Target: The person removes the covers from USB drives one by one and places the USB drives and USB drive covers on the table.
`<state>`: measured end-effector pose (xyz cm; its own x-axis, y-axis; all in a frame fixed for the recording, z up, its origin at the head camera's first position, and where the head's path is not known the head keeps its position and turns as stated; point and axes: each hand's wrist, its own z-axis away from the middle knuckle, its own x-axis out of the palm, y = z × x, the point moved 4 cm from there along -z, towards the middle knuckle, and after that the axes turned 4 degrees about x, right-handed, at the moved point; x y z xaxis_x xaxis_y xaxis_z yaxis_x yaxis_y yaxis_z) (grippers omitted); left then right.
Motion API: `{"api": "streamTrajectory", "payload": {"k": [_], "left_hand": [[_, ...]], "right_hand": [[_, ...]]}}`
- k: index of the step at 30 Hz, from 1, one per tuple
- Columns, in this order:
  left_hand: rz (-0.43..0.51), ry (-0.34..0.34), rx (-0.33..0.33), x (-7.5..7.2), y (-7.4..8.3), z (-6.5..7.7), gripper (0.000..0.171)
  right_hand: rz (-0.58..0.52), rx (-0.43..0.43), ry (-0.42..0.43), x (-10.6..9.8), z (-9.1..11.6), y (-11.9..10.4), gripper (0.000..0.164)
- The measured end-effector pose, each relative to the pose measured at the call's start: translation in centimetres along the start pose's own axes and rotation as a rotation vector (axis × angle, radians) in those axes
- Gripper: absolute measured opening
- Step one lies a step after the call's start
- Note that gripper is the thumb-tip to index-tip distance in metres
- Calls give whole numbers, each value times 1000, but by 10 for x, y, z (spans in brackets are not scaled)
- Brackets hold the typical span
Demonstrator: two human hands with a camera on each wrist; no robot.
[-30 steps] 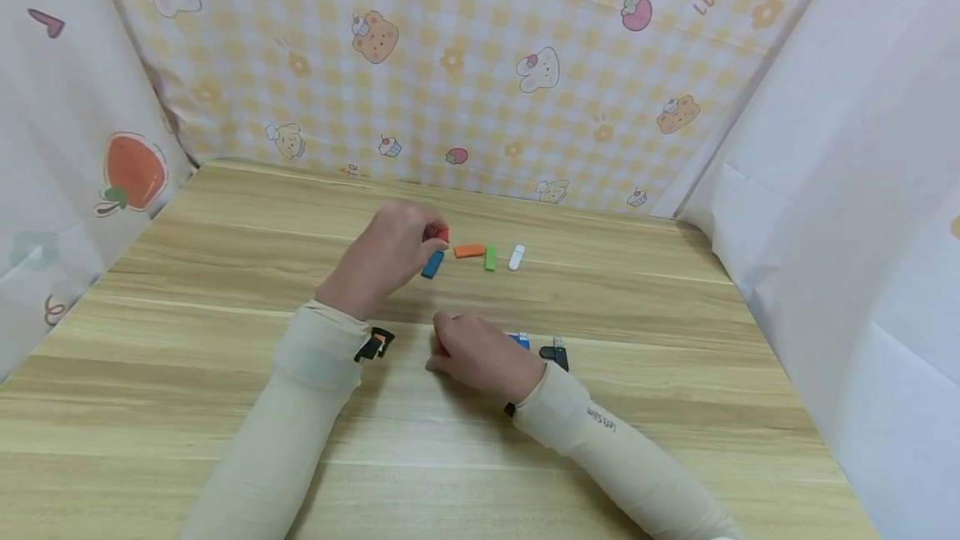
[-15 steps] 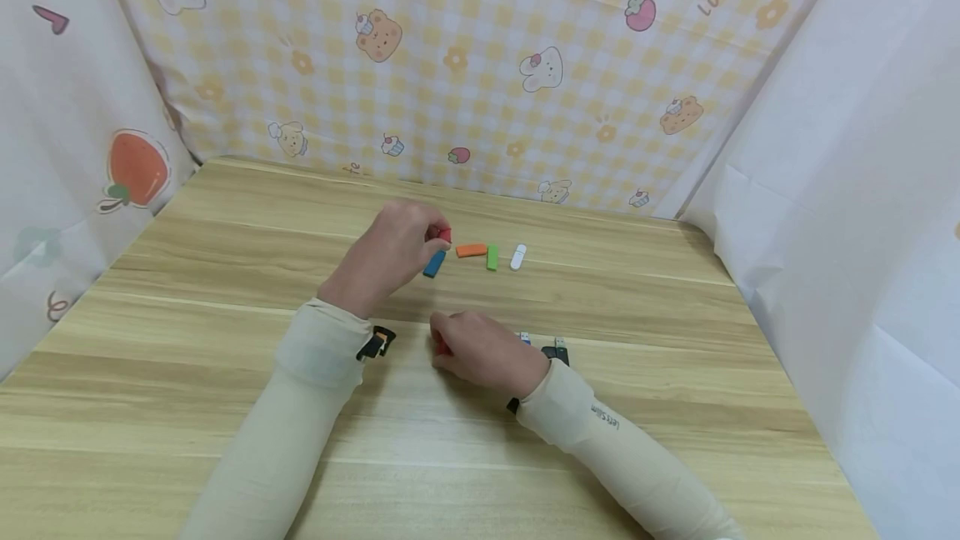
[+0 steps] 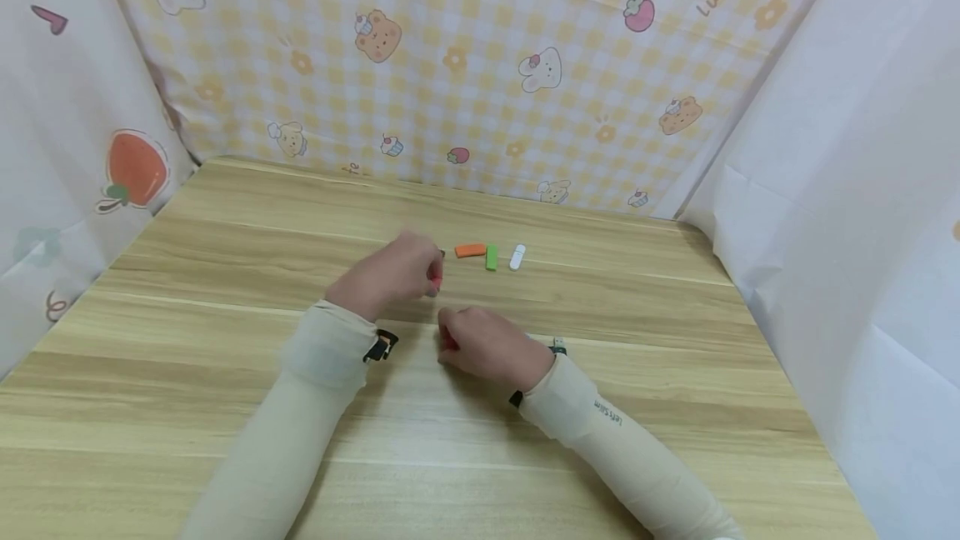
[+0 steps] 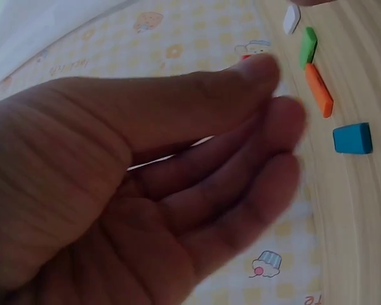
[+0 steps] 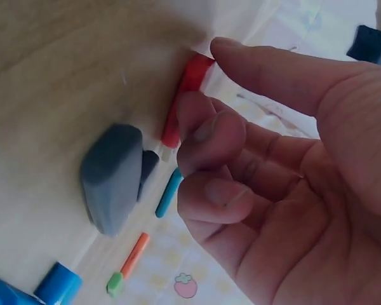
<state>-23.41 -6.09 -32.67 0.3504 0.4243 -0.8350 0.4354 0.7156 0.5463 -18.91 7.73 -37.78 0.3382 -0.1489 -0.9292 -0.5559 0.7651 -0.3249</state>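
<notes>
My left hand [image 3: 393, 273] pinches a small red piece [image 3: 435, 282] between thumb and fingertips, just above and left of the right hand. Only a sliver of this red piece [image 4: 246, 56] shows past the thumb in the left wrist view. Low over the table, my right hand [image 3: 491, 347] holds a red USB stick [image 5: 189, 95], thumb at one end and curled fingers along it. A pale tip, probably its connector, sticks out at the other end. The left hand mostly covers a blue stick-shaped piece [image 4: 352, 138] in the head view.
Orange [image 3: 470, 251], green [image 3: 491, 257] and white [image 3: 517, 257] stick-shaped pieces lie towards the back. A dark USB stick [image 3: 558, 345] is partly behind the right wrist. Near the right fingers are a dark grey piece [image 5: 113, 181] and blue pieces [image 5: 58, 284]. Patterned cloth encloses the table.
My left hand has come down from beside the orange piece towards the right hand, carrying the small red piece. The right hand has shifted slightly right.
</notes>
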Motion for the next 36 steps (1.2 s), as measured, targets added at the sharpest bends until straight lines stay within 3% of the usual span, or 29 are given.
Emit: {"api": "streamTrajectory", "payload": {"k": [8,16,26,36], "left_hand": [[-19,-166,-78,24,2,-6,20],[-23,-270,-156,42,9,-8,17],[-63,-240,-206,53,8,-11,14],[-65,-243,-219,57,9,-13,16]], "right_hand": [[33,47,97,-28,5,13,16],[3,93,154,-56,17,24,19],[23,79,209,-69,21,33,18],[4,113,210,-76,26,40,19]]}}
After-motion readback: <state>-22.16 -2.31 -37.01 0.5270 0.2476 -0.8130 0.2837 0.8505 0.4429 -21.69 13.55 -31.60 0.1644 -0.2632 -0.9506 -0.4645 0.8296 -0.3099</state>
